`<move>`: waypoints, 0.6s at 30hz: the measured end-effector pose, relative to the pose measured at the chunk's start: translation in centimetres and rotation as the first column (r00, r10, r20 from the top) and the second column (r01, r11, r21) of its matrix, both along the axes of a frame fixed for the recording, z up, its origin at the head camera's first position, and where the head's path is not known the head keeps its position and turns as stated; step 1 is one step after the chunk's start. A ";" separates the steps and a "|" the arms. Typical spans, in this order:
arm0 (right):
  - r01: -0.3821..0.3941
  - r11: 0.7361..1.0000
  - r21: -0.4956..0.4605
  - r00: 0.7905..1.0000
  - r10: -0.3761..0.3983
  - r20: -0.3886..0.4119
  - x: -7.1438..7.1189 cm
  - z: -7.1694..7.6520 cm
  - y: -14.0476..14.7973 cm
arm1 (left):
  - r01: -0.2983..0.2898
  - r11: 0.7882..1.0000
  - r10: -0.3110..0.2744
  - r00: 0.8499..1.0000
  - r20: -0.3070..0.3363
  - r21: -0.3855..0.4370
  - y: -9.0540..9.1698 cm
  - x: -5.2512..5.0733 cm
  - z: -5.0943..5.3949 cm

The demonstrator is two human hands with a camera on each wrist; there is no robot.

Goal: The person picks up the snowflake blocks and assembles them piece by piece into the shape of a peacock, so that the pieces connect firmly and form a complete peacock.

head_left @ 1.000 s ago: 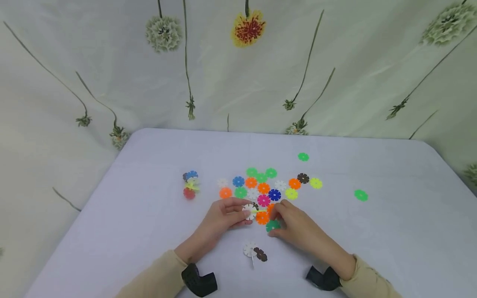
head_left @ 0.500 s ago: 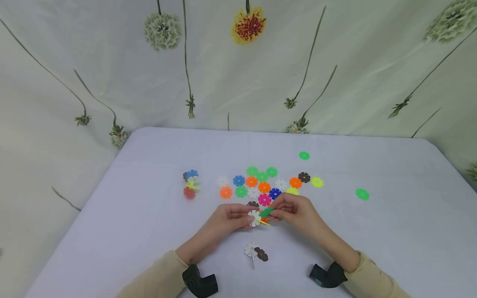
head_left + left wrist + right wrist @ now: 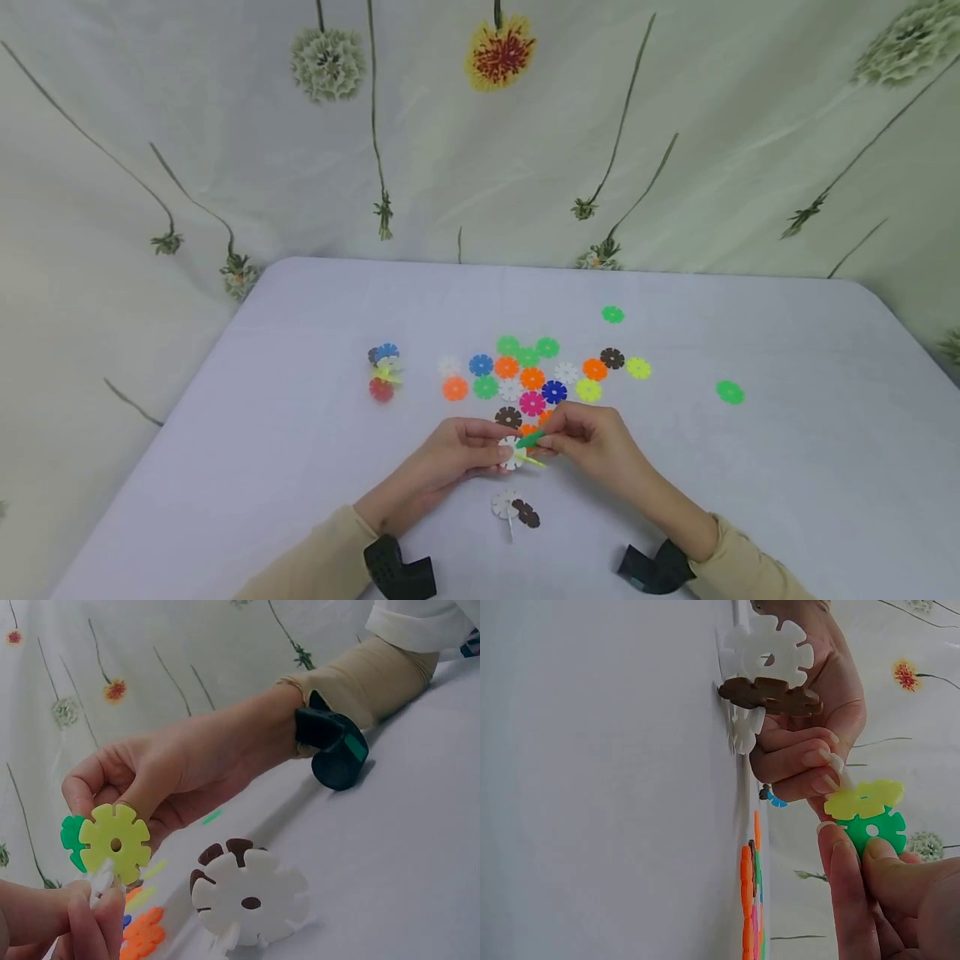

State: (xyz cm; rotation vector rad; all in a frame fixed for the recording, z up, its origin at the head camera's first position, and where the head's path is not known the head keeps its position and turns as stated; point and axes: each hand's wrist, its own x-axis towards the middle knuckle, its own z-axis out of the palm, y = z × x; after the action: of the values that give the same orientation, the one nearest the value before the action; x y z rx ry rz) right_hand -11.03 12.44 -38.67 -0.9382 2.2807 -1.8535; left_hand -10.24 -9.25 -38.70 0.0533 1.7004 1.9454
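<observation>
My left hand (image 3: pixel 463 450) pinches a white notched, flower-shaped disc (image 3: pixel 512 452), with a yellow disc (image 3: pixel 116 844) joined to it at an angle. Close on its right, my right hand (image 3: pixel 592 435) holds a green flower-shaped disc (image 3: pixel 873 831) between thumb and fingers. The green one meets the white-and-yellow piece at its edge in the head view; whether their notches interlock I cannot tell. Nearer me on the table stands another joined piece of white discs (image 3: pixel 506 503) and a brown disc (image 3: pixel 527 514).
Beyond the hands several loose discs lie flat, among them a pink one (image 3: pixel 532 403) and a dark blue one (image 3: pixel 554 392). A small multicoloured group (image 3: pixel 386 372) stands at left. Lone green discs (image 3: pixel 730 392) lie farther right and back on the white table (image 3: pixel 787 467).
My right hand has picked the green disc off the table and brought it to the white-and-yellow piece. My left hand has drawn that piece slightly nearer me.
</observation>
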 end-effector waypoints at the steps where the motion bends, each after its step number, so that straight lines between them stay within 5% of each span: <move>1: -0.002 1.000 -0.005 1.000 0.002 -0.003 0.0 0.0 -0.1 | 0.000 1.000 0.000 1.000 0.012 0.012 0.0 0.0 0.0; 7: -0.012 1.000 -0.026 1.000 0.012 -0.004 0.1 0.1 -0.4 | 0.023 0.999 -0.024 0.999 0.022 0.042 -0.3 -0.1 0.2; 12: -0.021 1.000 0.020 0.998 0.020 0.063 -0.8 1.2 0.1 | 0.042 0.999 -0.042 0.998 -0.046 -0.009 -1.0 -1.0 0.4; 15: 0.078 0.989 0.128 0.991 -0.090 0.095 -2.3 1.4 1.2 | 0.024 0.995 -0.032 0.996 -0.082 -0.095 -1.5 -1.5 0.3; 18: 0.208 0.929 0.307 0.973 -0.227 0.028 -3.6 1.0 2.3 | -0.017 0.991 0.007 0.997 -0.075 -0.135 -1.8 -1.8 0.0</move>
State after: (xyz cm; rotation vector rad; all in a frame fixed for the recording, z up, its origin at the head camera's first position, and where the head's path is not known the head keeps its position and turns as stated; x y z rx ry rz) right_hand -14.63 14.78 -37.66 -0.5953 2.6188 -1.5080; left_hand -12.07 -11.06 -38.68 0.0664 1.8820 1.8518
